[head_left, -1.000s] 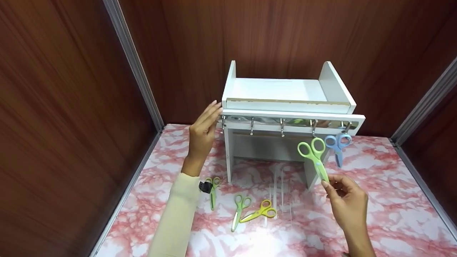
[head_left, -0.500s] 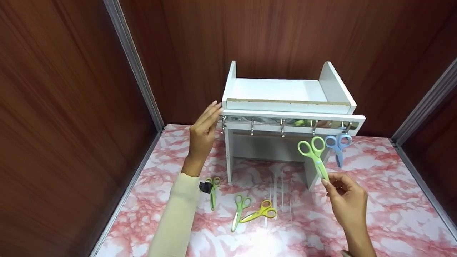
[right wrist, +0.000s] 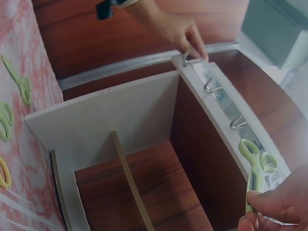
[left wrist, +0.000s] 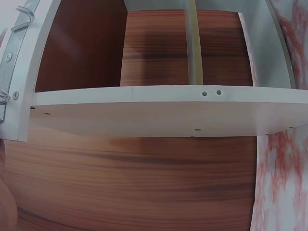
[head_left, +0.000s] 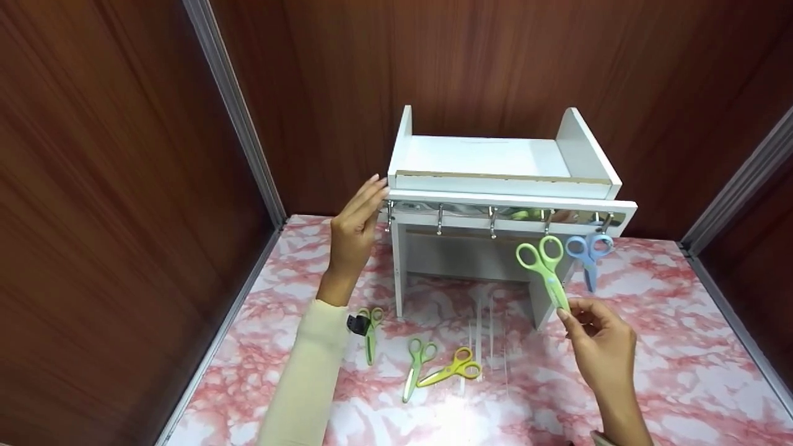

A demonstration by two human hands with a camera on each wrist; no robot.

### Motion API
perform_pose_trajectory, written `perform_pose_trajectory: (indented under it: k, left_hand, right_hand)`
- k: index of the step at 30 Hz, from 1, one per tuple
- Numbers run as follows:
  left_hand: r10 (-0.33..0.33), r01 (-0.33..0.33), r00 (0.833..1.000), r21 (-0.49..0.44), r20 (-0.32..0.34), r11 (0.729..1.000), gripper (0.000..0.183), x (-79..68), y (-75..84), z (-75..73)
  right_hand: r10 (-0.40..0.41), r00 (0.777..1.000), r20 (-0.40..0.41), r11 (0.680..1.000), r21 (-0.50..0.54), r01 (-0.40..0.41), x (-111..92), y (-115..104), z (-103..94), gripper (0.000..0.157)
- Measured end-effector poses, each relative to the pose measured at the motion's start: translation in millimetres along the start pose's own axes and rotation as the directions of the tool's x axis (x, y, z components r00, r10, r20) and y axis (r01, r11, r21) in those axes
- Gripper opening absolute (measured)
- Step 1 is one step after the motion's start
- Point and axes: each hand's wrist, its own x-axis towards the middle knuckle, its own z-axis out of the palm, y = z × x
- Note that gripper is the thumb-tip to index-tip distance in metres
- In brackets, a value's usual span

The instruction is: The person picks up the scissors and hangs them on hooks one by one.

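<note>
In the head view, my right hand (head_left: 600, 344) pinches green scissors (head_left: 547, 274) by the blade end, finger loops up. Those loops are just below and in front of a metal hook (head_left: 549, 221); I cannot tell whether they touch it. Blue scissors (head_left: 590, 265) hang from the rightmost hook, right beside the green pair. At the left end of the white hook rail (head_left: 471, 197), my left hand (head_left: 353, 235) rests its extended fingers against the shelf's edge. The right wrist view also has the held scissors (right wrist: 256, 169) in front of the rail.
Two more green scissors (head_left: 370, 337) (head_left: 416, 365) and yellow scissors (head_left: 455, 370) lie on the red-and-white marbled table (head_left: 260, 347). The white shelf (head_left: 399, 272) stands behind them. Wood-grain walls (head_left: 495, 56) enclose the back and sides.
The green scissors in my right hand have risen very slightly toward the hook. My left hand keeps its place on the shelf.
</note>
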Motion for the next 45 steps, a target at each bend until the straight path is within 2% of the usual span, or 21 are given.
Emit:
perform_pose_trajectory:
  k: [7, 21, 28, 40, 45]
  left_hand:
    - [0.010, -0.010, 1.000, 0.000, 0.000, 1.000, 0.032, 1.6, -0.5, 0.5]
    - [0.009, -0.009, 1.000, -0.003, 0.005, 1.000, 0.026, 0.1, -1.7, 0.2]
    - [0.010, -0.010, 1.000, 0.005, 0.002, 1.000, 0.036, 0.0, -1.6, -0.1]
    - [0.007, -0.007, 1.000, 0.002, 0.004, 1.000, 0.036, -0.9, -1.8, -0.8]
    - [0.003, -0.003, 1.000, 0.006, 0.011, 1.000, 0.029, -1.6, -2.6, -0.8]
  right_hand:
    - [0.016, 1.000, 0.000, 1.000, -0.004, -0.016, 2, 3, 1.2, 0.013]
    - [0.034, 0.999, -0.003, 0.999, 0.020, -0.034, 5, 6, 5.3, 0.012]
    - [0.061, 0.998, 0.002, 0.998, 0.024, -0.061, 8, 10, 9.5, 0.012]
    - [0.057, 0.998, -0.003, 0.997, 0.052, -0.057, 11, 17, 13.7, 0.012]
    - [0.038, 0.999, -0.007, 0.998, 0.054, -0.038, 11, 19, 15.0, 0.011]
